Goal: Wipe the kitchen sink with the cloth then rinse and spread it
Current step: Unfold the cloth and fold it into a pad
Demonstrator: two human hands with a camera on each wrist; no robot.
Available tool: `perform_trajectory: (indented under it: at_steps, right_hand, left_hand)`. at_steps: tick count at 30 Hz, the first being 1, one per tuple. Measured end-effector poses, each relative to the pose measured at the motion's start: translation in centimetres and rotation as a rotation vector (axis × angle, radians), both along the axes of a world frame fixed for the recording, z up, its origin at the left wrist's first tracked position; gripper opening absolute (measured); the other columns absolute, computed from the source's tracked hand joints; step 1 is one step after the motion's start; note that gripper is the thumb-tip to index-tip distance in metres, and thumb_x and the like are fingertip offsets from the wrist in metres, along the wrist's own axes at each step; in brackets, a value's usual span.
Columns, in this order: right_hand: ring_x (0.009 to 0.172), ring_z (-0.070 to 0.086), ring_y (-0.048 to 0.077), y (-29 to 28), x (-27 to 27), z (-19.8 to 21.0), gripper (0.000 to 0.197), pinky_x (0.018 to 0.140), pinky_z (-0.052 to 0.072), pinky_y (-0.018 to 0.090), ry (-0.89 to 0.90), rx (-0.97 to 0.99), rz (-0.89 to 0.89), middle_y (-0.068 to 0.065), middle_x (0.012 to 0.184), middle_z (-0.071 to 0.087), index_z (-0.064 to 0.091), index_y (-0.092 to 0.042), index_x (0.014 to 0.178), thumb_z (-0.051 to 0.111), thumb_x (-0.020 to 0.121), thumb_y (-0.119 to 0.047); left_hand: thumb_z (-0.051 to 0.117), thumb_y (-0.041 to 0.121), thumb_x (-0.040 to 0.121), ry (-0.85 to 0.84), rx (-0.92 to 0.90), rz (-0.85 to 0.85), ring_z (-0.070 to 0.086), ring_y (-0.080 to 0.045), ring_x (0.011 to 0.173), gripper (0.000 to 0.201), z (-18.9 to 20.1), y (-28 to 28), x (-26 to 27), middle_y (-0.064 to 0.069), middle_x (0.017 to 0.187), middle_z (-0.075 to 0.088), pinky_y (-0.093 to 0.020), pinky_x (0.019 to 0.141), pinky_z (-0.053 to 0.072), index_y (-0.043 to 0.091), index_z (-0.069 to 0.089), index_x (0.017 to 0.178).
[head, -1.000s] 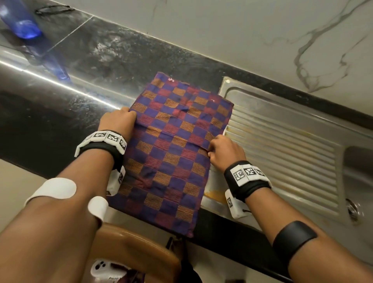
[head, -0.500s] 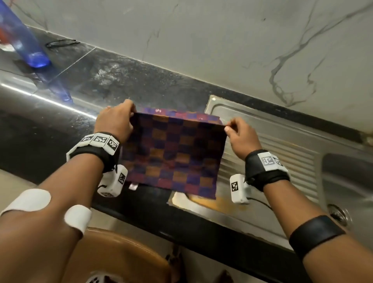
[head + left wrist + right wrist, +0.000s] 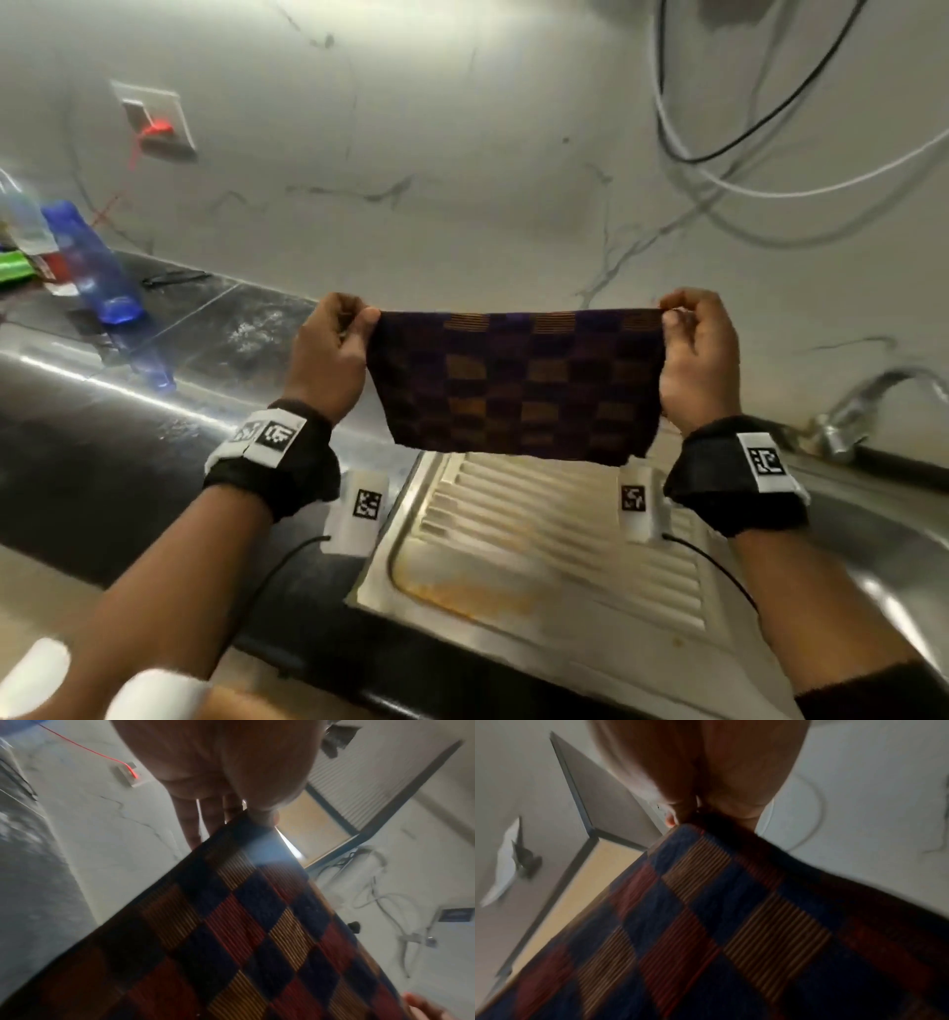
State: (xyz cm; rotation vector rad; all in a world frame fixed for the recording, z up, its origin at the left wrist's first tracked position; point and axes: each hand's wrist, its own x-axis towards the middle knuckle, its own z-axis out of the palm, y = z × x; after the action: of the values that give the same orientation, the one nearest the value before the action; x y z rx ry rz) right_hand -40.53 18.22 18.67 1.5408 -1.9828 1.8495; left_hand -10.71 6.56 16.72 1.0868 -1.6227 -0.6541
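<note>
Our left hand [image 3: 328, 354] and right hand [image 3: 693, 354] each pinch a top corner of the purple, red and orange checked cloth [image 3: 516, 385]. It hangs above the ridged steel sink drainboard [image 3: 539, 545], hiding part of it.

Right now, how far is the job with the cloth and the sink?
Done: cannot confirm wiping or rinsing; an orange stain remains on the sink drainboard. In hand: the left hand and right hand pinch the top corners of the cloth, stretched above the sink. Left: laying it out spread.

No readable text or labels anywhere.
</note>
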Motion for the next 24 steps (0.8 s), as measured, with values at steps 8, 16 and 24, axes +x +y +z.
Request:
perform_trajectory:
  at_steps: [8,16,24]
  right_hand:
    - [0.082,0.060,0.012,5.0,-2.9,5.3,0.040,0.079,0.051,0.025,-0.085,0.018,0.123,0.004,0.089,0.063,0.059,-0.034,0.106,0.078,0.076,-0.016]
    - [0.073,0.068,0.011,6.8,-5.9,4.7,0.038,0.065,0.056,0.025,-0.138,0.021,0.102,-0.002,0.078,0.071,0.067,-0.028,0.086,0.085,0.063,-0.004]
    - [0.068,0.065,-0.004,7.2,-6.1,4.3,0.024,0.065,0.049,0.007,0.000,0.041,0.145,-0.023,0.070,0.069,0.069,-0.027,0.075,0.073,0.079,-0.004]
  left_hand:
    - [0.060,0.023,0.091,0.244,-0.067,-0.034,0.060,-0.013,0.074,0.016,5.7,3.6,-4.7,0.005,0.080,0.064,-0.026,0.064,0.048,0.032,0.055,0.079]
    - [0.068,0.000,0.082,0.123,-0.002,-0.231,0.063,0.010,0.074,0.025,5.7,4.8,-4.7,0.003,0.087,0.068,-0.005,0.066,0.049,0.015,0.067,0.101]
    - [0.070,0.002,0.080,-0.304,-0.113,-0.302,0.061,0.003,0.083,0.023,4.6,4.7,-3.1,0.013,0.087,0.065,-0.004,0.072,0.044,0.021,0.072,0.093]
